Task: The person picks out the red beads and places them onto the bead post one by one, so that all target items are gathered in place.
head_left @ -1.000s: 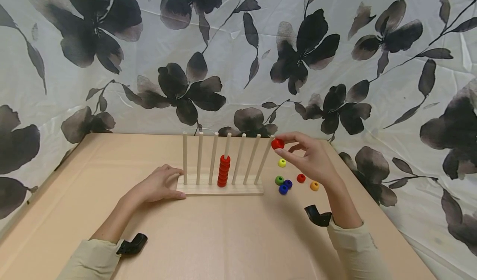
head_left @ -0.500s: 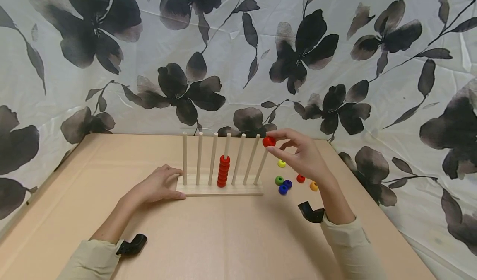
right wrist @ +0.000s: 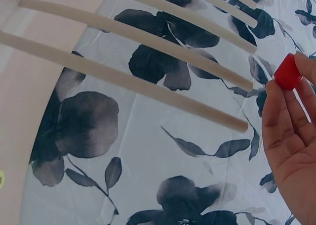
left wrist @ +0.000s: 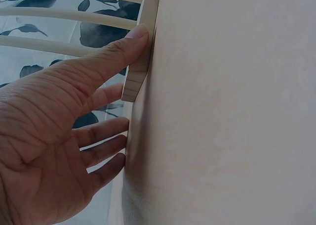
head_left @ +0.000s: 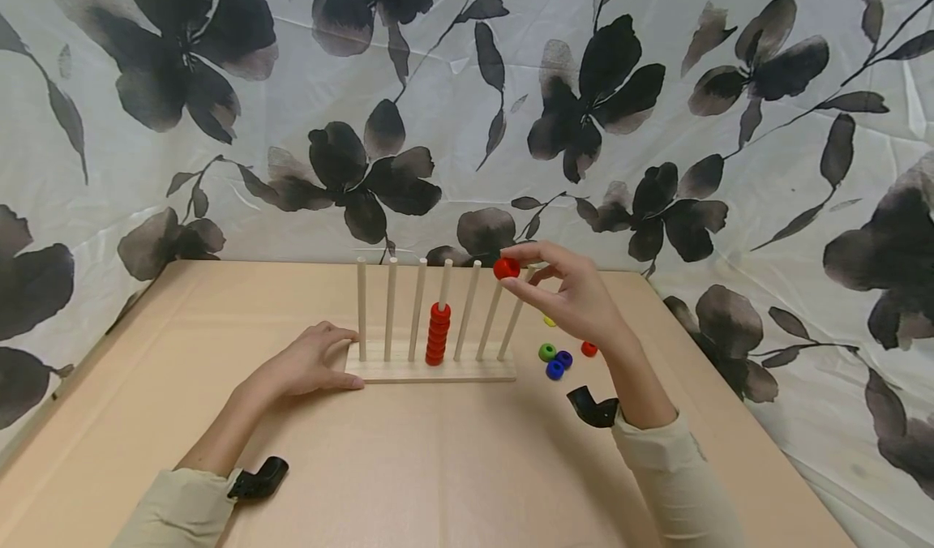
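Note:
A pale wooden peg rack stands on the table, with a row of several upright pegs. Red beads are stacked on its middle peg. My left hand grips the rack's left end, thumb on the front edge and a finger behind, as the left wrist view also shows. My right hand pinches a single red bead between thumb and fingertips, up by the tops of the right-hand pegs. In the right wrist view this bead is apart from the peg tips.
Right of the rack lie loose beads: a green bead, two blue beads, a red bead and a yellow bead partly behind my right hand. A floral cloth hangs behind the table.
My right hand has moved left with the red bead, from beside the rightmost peg to the top of the peg before it. My left hand and the rack have stayed put.

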The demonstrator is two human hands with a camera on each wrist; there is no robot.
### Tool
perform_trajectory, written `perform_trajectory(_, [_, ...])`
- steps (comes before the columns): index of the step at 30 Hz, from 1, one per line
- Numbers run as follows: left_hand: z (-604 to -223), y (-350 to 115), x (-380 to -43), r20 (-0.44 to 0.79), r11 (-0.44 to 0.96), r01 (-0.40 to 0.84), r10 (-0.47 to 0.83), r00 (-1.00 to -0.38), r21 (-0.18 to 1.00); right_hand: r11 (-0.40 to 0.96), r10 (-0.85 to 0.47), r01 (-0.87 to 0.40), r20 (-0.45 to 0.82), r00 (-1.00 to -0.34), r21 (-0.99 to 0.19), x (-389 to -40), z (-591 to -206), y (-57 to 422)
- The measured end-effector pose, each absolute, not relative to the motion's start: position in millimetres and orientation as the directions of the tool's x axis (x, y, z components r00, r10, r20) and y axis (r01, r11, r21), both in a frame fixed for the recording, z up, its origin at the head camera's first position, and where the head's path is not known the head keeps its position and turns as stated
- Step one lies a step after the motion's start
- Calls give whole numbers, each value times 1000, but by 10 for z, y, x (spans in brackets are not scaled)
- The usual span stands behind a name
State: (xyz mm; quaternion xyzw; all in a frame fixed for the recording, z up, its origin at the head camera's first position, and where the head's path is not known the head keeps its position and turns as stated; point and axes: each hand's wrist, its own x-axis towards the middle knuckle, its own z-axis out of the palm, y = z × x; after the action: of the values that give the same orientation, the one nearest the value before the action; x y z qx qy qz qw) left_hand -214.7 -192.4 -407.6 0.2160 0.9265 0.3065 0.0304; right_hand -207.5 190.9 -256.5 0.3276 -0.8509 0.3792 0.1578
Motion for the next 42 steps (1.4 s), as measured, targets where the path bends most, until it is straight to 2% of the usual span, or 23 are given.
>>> perform_trajectory(10, [-4077,-1930,-2156,64,718,371,416,-907,588,448,-472,-713,535,-701,-539,-2130,-2513,1730])
perform_trajectory(18, [-4080,-1926,-2154,63,718,370,416,-907,590,431,-493,-716,520,-697,-550,-2168,-2511,1571])
perform_trajectory(30, [-4083,-1928,-2149,60,719,368,416,-907,590,442,-526,-739,519,-673,-509,-2298,-2555,1384])
perform_trajectory(42, [-4075,-1927,-2152,57,721,366,414,-908,589,431,-580,-790,537,-613,-436,-2337,-2584,1339])
